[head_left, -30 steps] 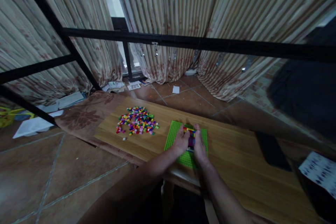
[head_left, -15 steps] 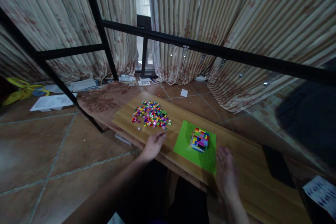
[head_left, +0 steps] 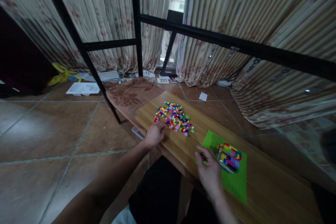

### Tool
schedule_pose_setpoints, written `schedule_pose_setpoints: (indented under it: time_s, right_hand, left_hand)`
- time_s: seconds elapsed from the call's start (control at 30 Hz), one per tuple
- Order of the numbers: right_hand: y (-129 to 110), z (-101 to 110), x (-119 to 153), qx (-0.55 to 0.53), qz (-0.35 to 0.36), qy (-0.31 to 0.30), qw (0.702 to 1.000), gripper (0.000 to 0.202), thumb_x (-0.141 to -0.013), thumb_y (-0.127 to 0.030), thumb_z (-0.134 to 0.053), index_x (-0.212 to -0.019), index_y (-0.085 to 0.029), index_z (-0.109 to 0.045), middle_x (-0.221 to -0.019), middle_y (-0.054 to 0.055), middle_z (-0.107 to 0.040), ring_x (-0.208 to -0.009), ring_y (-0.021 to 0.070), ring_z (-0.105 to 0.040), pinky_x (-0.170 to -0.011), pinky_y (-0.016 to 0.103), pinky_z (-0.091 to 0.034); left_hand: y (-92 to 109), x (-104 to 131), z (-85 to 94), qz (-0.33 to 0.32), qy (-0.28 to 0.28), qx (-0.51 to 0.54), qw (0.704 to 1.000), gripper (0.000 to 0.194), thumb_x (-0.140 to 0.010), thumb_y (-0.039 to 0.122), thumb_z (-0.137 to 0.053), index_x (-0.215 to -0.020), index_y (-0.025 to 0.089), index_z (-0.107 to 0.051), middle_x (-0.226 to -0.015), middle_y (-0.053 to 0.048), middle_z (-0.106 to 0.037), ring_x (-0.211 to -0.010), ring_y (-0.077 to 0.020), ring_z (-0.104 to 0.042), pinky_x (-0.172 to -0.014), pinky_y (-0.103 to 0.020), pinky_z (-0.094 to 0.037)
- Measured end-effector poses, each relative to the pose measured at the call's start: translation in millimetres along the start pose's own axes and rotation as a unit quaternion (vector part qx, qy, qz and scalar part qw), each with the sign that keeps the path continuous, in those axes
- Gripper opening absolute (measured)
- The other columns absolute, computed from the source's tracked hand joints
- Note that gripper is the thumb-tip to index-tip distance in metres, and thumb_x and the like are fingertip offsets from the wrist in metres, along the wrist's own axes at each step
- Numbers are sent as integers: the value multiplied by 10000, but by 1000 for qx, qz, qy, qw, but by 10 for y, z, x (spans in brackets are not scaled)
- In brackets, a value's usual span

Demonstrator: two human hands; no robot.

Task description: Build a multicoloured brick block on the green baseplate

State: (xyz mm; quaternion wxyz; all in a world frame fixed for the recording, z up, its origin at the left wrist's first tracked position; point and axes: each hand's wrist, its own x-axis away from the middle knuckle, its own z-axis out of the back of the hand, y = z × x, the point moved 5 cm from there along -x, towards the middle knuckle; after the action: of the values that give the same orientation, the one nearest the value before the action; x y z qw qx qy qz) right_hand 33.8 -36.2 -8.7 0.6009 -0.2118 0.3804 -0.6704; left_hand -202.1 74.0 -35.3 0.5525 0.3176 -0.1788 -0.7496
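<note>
Small bricks of many colours lie in a loose pile (head_left: 174, 117) on the wooden table (head_left: 194, 143). At the pile's near left edge is my left hand (head_left: 155, 133), its fingers curled and pressed together; whatever they hold is too small to make out. A green baseplate (head_left: 237, 185) lies to the right, bearing a blocky multicoloured brick build (head_left: 229, 157). My right hand (head_left: 208, 168) hovers over the plate's left edge, left of the build, thumb and fingers apart, with nothing visible between them.
A black metal frame (head_left: 110, 44) rises beyond the table in front of striped curtains (head_left: 223, 63). A brown patterned cloth (head_left: 126, 94) lies under the table's left end. A white tray (head_left: 83, 88) and a paper (head_left: 203, 96) are on the tiled floor.
The view has turned left. My left hand has moved to the pile's edge and its fingers have curled. My right hand has gone from the baseplate's right side to its left edge.
</note>
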Motion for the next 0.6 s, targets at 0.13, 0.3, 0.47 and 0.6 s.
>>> schedule_pose_setpoints:
  time_s: [0.13, 0.3, 0.47, 0.6]
  right_hand:
    - [-151, -335, -359, 55, 49, -24, 997, 280, -868, -312, -469, -1035, -199, -662, -993, 77, -646, -856, 199, -609, -795, 345, -476]
    - [-206, -634, -727, 133, 89, -26, 987, 263, -847, -265, -488, -1016, -188, -674, -992, 87, -613, -887, 216, -584, -826, 356, -453]
    - [-166, -766, -847, 167, 109, -18, 980, 255, -841, -236, -505, -1014, -188, -686, -1033, 98, -579, -1006, 238, -533, -895, 363, -423]
    - [-97, -723, -815, 167, 125, -29, 978, 250, -829, -211, -508, -989, -225, -699, -1012, 77, -571, -1008, 229, -524, -896, 354, -422]
  left_hand:
    - [-70, -56, -19, -18, -10, -15, 1000, 208, -812, 119, -455, -882, 215, -626, -905, -35, -644, -859, -173, -600, -779, -277, -476]
    - [-84, -53, -29, -8, 5, -29, 1000, 193, -803, 115, -444, -867, 214, -597, -879, -31, -617, -832, -164, -577, -758, -266, -455]
    - [-76, -31, -42, -12, 24, -30, 999, 187, -808, 118, -431, -857, 210, -586, -866, -37, -600, -847, -172, -566, -774, -277, -453]
    - [-72, -30, -49, -5, 26, -37, 999, 174, -828, 141, -429, -852, 213, -585, -863, -38, -595, -858, -174, -565, -774, -276, -453]
